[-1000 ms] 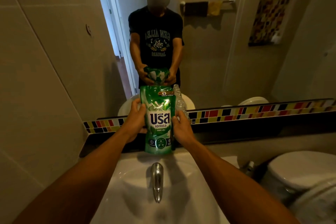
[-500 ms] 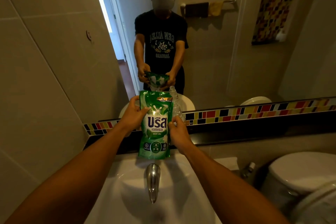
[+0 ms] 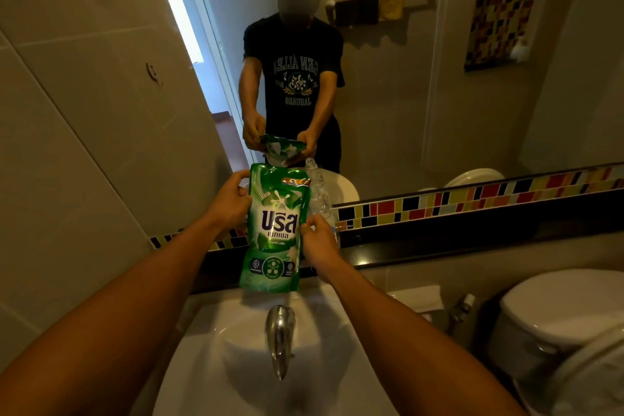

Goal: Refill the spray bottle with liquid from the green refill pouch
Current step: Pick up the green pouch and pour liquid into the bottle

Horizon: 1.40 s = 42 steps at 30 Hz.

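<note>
— Head view: what's up front?
— Glossy green plastic refill pouch (image 3: pixel 274 228) with white lettering, held upright above the back rim of the white ceramic basin (image 3: pixel 209 341), bottom edge just over the chrome tap (image 3: pixel 279 339).
— Held how?
— Left hand (image 3: pixel 229 204) on the pouch's upper left edge, fingers curled round that edge, thumb on the printed front. Right hand (image 3: pixel 317 240) lower on the right edge, fingertips pinching the side seam. Both closed on the pouch.
— Tilted?
— Slightly, top leaning left of the bottom. Top seam looks sealed, though hard to tell for sure.
— And the bottle?
— Clear plastic bottle (image 3: pixel 317 192) with no spray head on it, neck open, just behind the pouch's right edge, standing on the dark ledge (image 3: pixel 456 240) under the mirror. Mostly hidden by the pouch and the right hand. Liquid level: cannot tell.
— Touching the pouch?
— Cannot tell; overlapping from this angle, nothing more.
— Around it?
— Strip of multicoloured mosaic tiles (image 3: pixel 472 196) along the base of the mirror. White toilet (image 3: pixel 557 311) with closed lid to the right of the basin, metal hose fitting (image 3: pixel 464 306) between the two. Beige wall tiles (image 3: pixel 84 145) on the left.
— In the mirror?
— Reflection of a person in a dark printed T-shirt (image 3: pixel 293 78), both hands on the same green pouch. Behind, a towel rail (image 3: pixel 378 7) with a dark cloth and a yellow one, and an open doorway with daylight.
</note>
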{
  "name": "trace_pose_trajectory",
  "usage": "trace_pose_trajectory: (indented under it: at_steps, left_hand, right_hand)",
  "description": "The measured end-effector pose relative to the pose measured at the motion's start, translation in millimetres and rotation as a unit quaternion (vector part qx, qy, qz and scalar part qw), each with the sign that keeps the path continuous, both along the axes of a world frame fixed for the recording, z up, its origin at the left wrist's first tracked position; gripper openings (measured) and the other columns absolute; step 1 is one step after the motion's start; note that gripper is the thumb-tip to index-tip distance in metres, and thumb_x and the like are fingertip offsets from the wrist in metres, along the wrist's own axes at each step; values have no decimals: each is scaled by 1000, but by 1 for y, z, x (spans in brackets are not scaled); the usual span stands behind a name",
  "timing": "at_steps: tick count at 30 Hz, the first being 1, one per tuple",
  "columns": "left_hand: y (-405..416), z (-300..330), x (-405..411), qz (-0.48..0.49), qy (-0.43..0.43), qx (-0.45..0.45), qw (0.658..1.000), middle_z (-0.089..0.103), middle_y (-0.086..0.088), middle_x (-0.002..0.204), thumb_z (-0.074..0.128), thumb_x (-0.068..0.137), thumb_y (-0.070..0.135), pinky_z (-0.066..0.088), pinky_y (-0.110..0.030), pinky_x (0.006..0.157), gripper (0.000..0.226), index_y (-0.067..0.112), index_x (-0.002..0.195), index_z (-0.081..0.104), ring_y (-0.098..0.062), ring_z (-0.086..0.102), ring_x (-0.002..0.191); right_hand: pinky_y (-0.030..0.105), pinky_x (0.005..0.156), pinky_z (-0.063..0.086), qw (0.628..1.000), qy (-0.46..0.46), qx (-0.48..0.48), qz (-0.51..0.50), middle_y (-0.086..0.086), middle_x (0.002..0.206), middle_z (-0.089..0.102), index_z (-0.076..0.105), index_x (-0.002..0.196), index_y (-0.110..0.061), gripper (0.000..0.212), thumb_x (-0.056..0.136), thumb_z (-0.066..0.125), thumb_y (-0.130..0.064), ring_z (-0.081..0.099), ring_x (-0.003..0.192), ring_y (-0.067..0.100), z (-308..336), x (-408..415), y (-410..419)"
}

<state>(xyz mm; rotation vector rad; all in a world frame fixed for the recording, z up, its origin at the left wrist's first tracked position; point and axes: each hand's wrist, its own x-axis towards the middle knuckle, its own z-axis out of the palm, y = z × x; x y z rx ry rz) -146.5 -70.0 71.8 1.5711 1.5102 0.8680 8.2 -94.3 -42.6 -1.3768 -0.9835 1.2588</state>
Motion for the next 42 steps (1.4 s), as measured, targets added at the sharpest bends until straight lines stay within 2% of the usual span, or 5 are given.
trace_pose_trajectory:
  at_steps: [8, 19, 33, 37, 42]
  left_hand:
    - [11, 5, 4, 9, 31, -9, 999, 59, -11, 87, 45, 97, -9, 54, -63, 86, 56, 21, 144, 41, -26, 62, 80]
    - [19, 15, 13, 16, 73, -24, 997, 58, -10, 85, 44, 98, -8, 55, -62, 86, 54, 17, 146, 40, -26, 61, 74]
    - [30, 27, 18, 10, 115, -50, 992, 61, -11, 94, 44, 99, -4, 56, -63, 83, 56, 22, 148, 39, -31, 66, 83]
    - [32, 29, 18, 5, 122, -54, 991, 62, -11, 93, 42, 98, -8, 59, -54, 71, 59, 22, 149, 38, -28, 65, 78]
    - [34, 30, 19, 1, 130, -58, 990, 62, -12, 91, 41, 98, -7, 59, -51, 69, 59, 22, 150, 37, -26, 64, 75]
  right_hand:
    - [61, 93, 58, 1000, 27, -8, 10, 13, 109, 66, 50, 95, -25, 14, 105, 43, -19, 67, 106, 34, -3, -5, 6]
    - [63, 89, 60, 998, 67, -14, 15, 12, 110, 68, 52, 95, -29, 14, 104, 44, -23, 69, 106, 34, -10, -8, 14]
    - [61, 86, 62, 997, 80, -15, 15, 10, 109, 71, 53, 98, -29, 11, 102, 44, -33, 72, 103, 33, -18, -14, 25]
    - [61, 87, 62, 995, 98, -17, 15, 10, 110, 72, 54, 100, -28, 10, 103, 44, -31, 72, 103, 32, -18, -14, 26]
    - [63, 83, 62, 995, 95, -19, 19, 11, 108, 74, 55, 98, -32, 12, 93, 46, -39, 75, 100, 34, -27, -20, 33]
